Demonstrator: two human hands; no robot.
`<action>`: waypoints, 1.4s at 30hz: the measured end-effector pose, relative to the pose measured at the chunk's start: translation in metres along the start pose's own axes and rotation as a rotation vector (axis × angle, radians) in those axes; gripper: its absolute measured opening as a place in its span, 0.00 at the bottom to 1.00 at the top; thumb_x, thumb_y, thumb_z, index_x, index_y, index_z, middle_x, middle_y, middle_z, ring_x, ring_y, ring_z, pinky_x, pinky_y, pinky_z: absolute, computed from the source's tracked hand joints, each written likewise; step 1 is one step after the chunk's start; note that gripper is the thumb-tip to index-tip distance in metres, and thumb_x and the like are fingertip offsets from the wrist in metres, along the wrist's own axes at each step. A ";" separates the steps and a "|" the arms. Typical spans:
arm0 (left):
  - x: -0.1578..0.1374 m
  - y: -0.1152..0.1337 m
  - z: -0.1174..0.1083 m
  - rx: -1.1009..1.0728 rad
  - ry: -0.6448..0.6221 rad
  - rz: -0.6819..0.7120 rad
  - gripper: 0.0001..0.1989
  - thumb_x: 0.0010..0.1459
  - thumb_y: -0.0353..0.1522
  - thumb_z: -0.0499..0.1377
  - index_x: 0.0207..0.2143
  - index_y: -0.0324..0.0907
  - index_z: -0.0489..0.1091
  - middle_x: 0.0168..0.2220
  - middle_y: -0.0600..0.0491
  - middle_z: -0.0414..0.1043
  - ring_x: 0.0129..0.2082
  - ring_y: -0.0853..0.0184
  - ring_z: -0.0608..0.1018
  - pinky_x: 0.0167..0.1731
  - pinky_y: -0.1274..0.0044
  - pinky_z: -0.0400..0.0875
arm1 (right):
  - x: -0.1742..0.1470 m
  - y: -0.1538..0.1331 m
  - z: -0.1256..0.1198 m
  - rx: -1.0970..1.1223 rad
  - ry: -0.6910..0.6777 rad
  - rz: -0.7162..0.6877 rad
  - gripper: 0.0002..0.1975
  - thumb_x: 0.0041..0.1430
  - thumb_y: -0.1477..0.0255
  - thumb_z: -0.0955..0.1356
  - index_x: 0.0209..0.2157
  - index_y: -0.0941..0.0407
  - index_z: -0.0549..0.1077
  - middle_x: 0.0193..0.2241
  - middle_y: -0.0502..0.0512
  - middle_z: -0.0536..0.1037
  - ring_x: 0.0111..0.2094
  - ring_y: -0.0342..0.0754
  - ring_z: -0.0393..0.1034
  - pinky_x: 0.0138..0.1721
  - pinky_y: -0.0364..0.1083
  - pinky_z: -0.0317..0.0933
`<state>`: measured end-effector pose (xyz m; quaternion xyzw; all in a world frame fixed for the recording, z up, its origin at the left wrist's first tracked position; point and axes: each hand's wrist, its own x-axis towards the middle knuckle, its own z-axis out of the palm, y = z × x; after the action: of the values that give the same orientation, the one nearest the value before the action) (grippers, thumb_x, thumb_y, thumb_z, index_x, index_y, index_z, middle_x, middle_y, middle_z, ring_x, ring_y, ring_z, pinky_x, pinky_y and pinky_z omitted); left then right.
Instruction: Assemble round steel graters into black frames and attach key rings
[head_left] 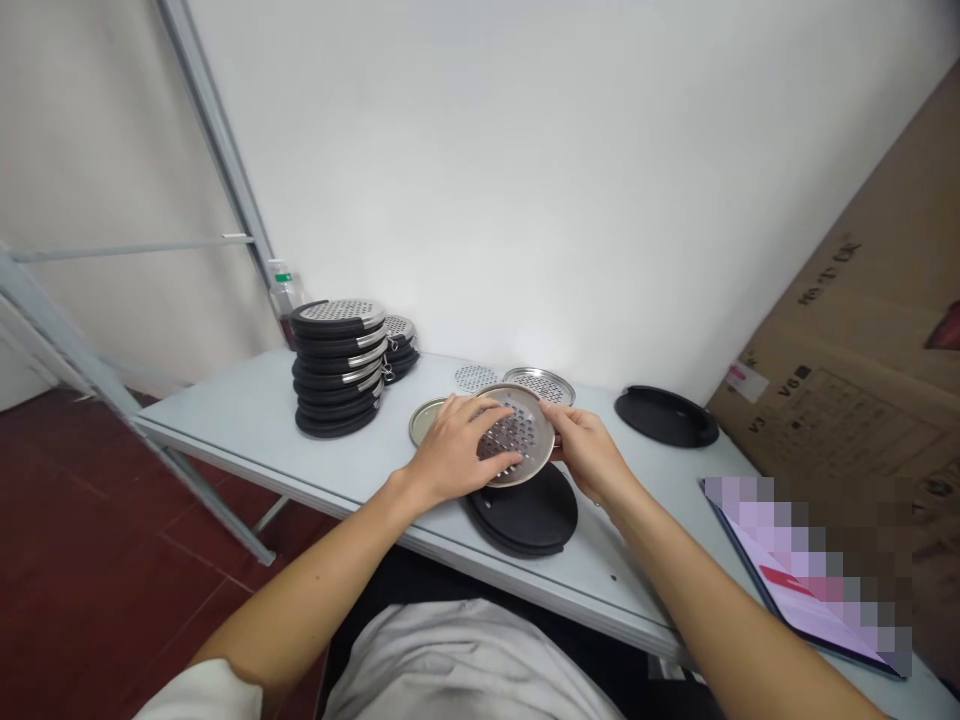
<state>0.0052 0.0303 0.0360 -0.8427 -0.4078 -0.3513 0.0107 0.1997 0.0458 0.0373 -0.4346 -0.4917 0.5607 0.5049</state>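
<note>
Both my hands hold a round perforated metal disc (536, 455), tilted above the table. My left hand (457, 450) lies across its left part, fingers and thumb over the holes. My right hand (589, 450) pinches its right rim. Just below are black round covers (529, 515), one on another near the table's front edge. Partly behind my left hand lies a pale round metal dish (424, 420). Beyond the held disc rest a flat perforated sheet (475, 376) and a rimmed perforated metal disc (551, 384).
A tall stack of black-rimmed perforated discs (337, 375) stands on the left of the table (240, 410), a shorter stack (403, 350) behind it and a bottle (282, 285) nearby. To the right are a black round cover (664, 417), a tablet (787, 590) and a large cardboard box (847, 350).
</note>
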 end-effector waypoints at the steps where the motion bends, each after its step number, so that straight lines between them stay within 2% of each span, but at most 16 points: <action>1: 0.000 0.001 -0.001 0.005 0.014 0.023 0.26 0.55 0.43 0.64 0.55 0.47 0.68 0.53 0.49 0.70 0.53 0.56 0.70 0.60 0.61 0.59 | 0.000 -0.001 0.000 0.013 -0.004 0.007 0.15 0.55 0.59 0.70 0.31 0.59 0.77 0.22 0.54 0.79 0.22 0.46 0.72 0.23 0.44 0.69; 6: 0.002 0.003 -0.010 0.036 0.120 0.096 0.32 0.50 0.40 0.66 0.57 0.45 0.65 0.52 0.46 0.68 0.53 0.54 0.69 0.63 0.56 0.50 | -0.001 0.000 0.002 0.108 -0.049 0.083 0.11 0.58 0.64 0.69 0.32 0.58 0.76 0.23 0.52 0.77 0.22 0.44 0.71 0.25 0.43 0.70; 10: 0.009 -0.013 -0.025 -0.030 0.312 0.092 0.34 0.49 0.41 0.66 0.58 0.43 0.64 0.52 0.44 0.68 0.54 0.54 0.69 0.60 0.59 0.57 | 0.005 0.004 0.008 0.131 -0.076 0.129 0.08 0.61 0.67 0.66 0.34 0.57 0.74 0.25 0.53 0.78 0.25 0.44 0.73 0.29 0.45 0.72; 13: 0.020 -0.037 -0.037 -0.286 0.495 -0.070 0.33 0.52 0.42 0.65 0.59 0.45 0.62 0.52 0.46 0.69 0.55 0.55 0.70 0.57 0.63 0.61 | 0.019 0.004 0.017 0.028 -0.116 0.146 0.07 0.64 0.70 0.63 0.36 0.57 0.71 0.28 0.55 0.79 0.29 0.45 0.76 0.35 0.47 0.73; 16: 0.037 -0.064 -0.043 -0.685 0.565 -0.242 0.28 0.57 0.44 0.60 0.58 0.45 0.64 0.51 0.47 0.70 0.52 0.58 0.73 0.51 0.67 0.68 | 0.041 0.004 0.031 -0.083 -0.125 0.125 0.06 0.64 0.73 0.63 0.36 0.58 0.71 0.29 0.58 0.80 0.31 0.46 0.77 0.39 0.47 0.73; 18: 0.050 -0.079 -0.042 -0.855 0.529 -0.324 0.26 0.57 0.45 0.59 0.56 0.45 0.67 0.51 0.47 0.71 0.49 0.59 0.75 0.45 0.70 0.71 | 0.054 0.007 0.040 -0.197 -0.119 0.091 0.06 0.63 0.73 0.64 0.36 0.59 0.73 0.31 0.60 0.80 0.33 0.48 0.77 0.40 0.48 0.72; 20: 0.062 -0.092 -0.038 -0.845 0.463 -0.396 0.25 0.57 0.46 0.58 0.54 0.45 0.69 0.51 0.47 0.72 0.47 0.59 0.76 0.41 0.73 0.72 | 0.060 0.010 0.045 -0.348 -0.081 0.040 0.06 0.60 0.73 0.67 0.36 0.61 0.74 0.32 0.62 0.80 0.34 0.51 0.78 0.42 0.51 0.71; 22: 0.073 -0.102 -0.031 -0.662 0.377 -0.442 0.25 0.59 0.46 0.54 0.54 0.43 0.68 0.50 0.47 0.73 0.47 0.60 0.76 0.40 0.73 0.72 | 0.057 0.014 0.042 -0.510 -0.019 -0.048 0.09 0.55 0.73 0.70 0.39 0.62 0.76 0.36 0.64 0.80 0.41 0.56 0.76 0.50 0.55 0.66; 24: 0.083 -0.112 -0.021 -0.457 0.294 -0.457 0.25 0.61 0.45 0.51 0.55 0.41 0.68 0.49 0.45 0.74 0.47 0.61 0.76 0.43 0.72 0.71 | 0.046 0.017 0.032 -0.654 0.029 -0.144 0.13 0.53 0.74 0.71 0.42 0.61 0.76 0.43 0.66 0.79 0.50 0.60 0.71 0.57 0.57 0.57; 26: 0.093 -0.119 -0.008 -0.326 0.224 -0.454 0.24 0.58 0.43 0.56 0.52 0.38 0.71 0.49 0.44 0.74 0.49 0.60 0.74 0.50 0.71 0.67 | 0.032 0.018 0.015 -0.768 0.025 -0.202 0.14 0.53 0.72 0.72 0.42 0.60 0.77 0.43 0.66 0.79 0.52 0.62 0.69 0.59 0.58 0.53; 28: 0.103 -0.125 0.007 -0.235 0.152 -0.450 0.24 0.51 0.41 0.64 0.48 0.38 0.74 0.50 0.43 0.73 0.53 0.56 0.70 0.56 0.70 0.61 | 0.020 0.018 -0.003 -0.856 0.025 -0.229 0.15 0.54 0.70 0.71 0.43 0.60 0.77 0.43 0.67 0.80 0.51 0.63 0.70 0.57 0.59 0.55; 30: 0.113 -0.130 0.023 -0.140 0.065 -0.458 0.26 0.45 0.39 0.67 0.46 0.37 0.75 0.51 0.41 0.71 0.57 0.52 0.66 0.58 0.68 0.56 | 0.014 0.017 -0.018 -1.031 0.032 -0.245 0.17 0.57 0.67 0.69 0.46 0.61 0.77 0.42 0.67 0.80 0.47 0.62 0.72 0.53 0.57 0.59; 33: 0.125 -0.133 0.044 -0.035 -0.057 -0.488 0.29 0.43 0.40 0.68 0.48 0.35 0.74 0.53 0.38 0.69 0.58 0.47 0.63 0.56 0.66 0.57 | 0.013 0.016 -0.031 -1.223 0.017 -0.206 0.20 0.61 0.64 0.65 0.49 0.60 0.75 0.41 0.66 0.81 0.44 0.60 0.75 0.47 0.54 0.63; 36: 0.133 -0.132 0.057 0.023 -0.154 -0.499 0.32 0.44 0.43 0.68 0.49 0.34 0.73 0.53 0.36 0.68 0.57 0.45 0.64 0.54 0.66 0.58 | 0.015 0.013 -0.037 -1.248 -0.025 -0.164 0.20 0.60 0.63 0.65 0.48 0.60 0.76 0.40 0.64 0.82 0.43 0.60 0.75 0.45 0.52 0.64; 39: 0.135 -0.126 0.056 0.039 -0.211 -0.460 0.32 0.45 0.46 0.68 0.47 0.34 0.74 0.52 0.36 0.69 0.56 0.47 0.66 0.54 0.68 0.59 | 0.013 0.011 -0.040 -1.222 -0.085 -0.133 0.18 0.57 0.62 0.68 0.44 0.58 0.79 0.38 0.62 0.82 0.41 0.58 0.76 0.41 0.50 0.64; 42: 0.121 -0.101 0.038 0.039 -0.182 -0.382 0.27 0.55 0.44 0.63 0.51 0.36 0.72 0.55 0.39 0.68 0.58 0.53 0.66 0.57 0.69 0.57 | 0.011 0.011 -0.041 -1.152 -0.134 -0.086 0.18 0.54 0.60 0.70 0.41 0.57 0.79 0.36 0.62 0.82 0.36 0.56 0.76 0.37 0.48 0.64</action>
<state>0.0078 0.1918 0.0535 -0.7779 -0.5662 -0.2615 -0.0767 0.2376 0.0609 0.0207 -0.5824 -0.7657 0.2078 0.1770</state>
